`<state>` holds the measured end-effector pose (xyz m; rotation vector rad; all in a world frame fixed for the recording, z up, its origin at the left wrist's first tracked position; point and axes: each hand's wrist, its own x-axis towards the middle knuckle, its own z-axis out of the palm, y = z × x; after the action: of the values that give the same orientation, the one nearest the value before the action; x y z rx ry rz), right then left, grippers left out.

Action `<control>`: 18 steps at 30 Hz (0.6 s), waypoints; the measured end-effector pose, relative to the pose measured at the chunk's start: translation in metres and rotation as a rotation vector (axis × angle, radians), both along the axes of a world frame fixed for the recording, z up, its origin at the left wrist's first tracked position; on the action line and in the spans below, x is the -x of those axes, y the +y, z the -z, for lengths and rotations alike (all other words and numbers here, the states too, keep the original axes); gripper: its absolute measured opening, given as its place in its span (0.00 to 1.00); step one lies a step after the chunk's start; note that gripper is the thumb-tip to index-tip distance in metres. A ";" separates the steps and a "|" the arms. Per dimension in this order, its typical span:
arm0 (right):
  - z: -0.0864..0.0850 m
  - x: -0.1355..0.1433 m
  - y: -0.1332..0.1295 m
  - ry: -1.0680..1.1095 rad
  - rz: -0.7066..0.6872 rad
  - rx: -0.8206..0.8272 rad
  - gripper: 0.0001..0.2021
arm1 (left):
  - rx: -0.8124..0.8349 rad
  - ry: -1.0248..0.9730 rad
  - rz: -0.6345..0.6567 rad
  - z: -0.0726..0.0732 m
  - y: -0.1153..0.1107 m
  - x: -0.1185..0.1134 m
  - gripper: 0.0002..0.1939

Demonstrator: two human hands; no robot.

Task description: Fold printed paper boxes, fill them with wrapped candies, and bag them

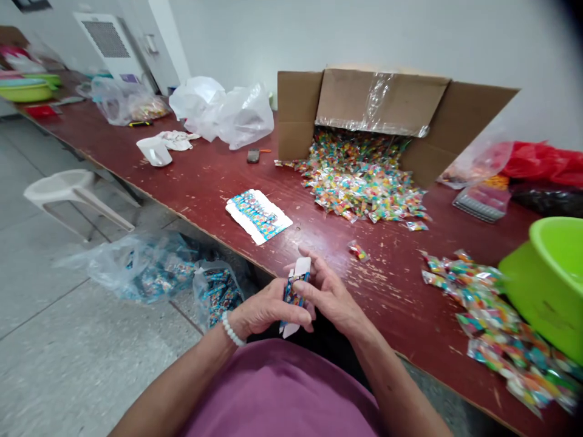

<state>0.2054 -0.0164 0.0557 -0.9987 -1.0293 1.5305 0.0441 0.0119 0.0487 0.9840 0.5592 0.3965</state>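
Between my two hands is a small blue printed candy box (295,294), its white end flaps sticking out at top and bottom. My left hand (268,306) grips its lower left side, with a beaded bracelet at the wrist. Fingers of my right hand (328,292) curl round the upper right side, the thumb lying on the printed face. Just beyond, a stack of flat blue-and-white box blanks (259,216) lies on the red table (214,200). One wrapped candy packet (358,250) lies alone to the right of my hands.
An open cardboard box (382,100) on its side spills candy packets (364,185). At right, more packets (505,328) lie by a green basin (537,273). White plastic bags (223,109) and a white scoop (155,152) sit further left. Below are bags of filled boxes (218,294) and a stool (68,185).
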 end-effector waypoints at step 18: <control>0.019 0.002 -0.003 -0.193 0.165 0.021 0.15 | -0.227 0.206 -0.407 0.001 -0.011 -0.001 0.18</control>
<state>0.2031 -0.0197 0.0362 -1.2332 -1.0375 1.3318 0.0450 0.0008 0.0474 1.1365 0.9222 0.7380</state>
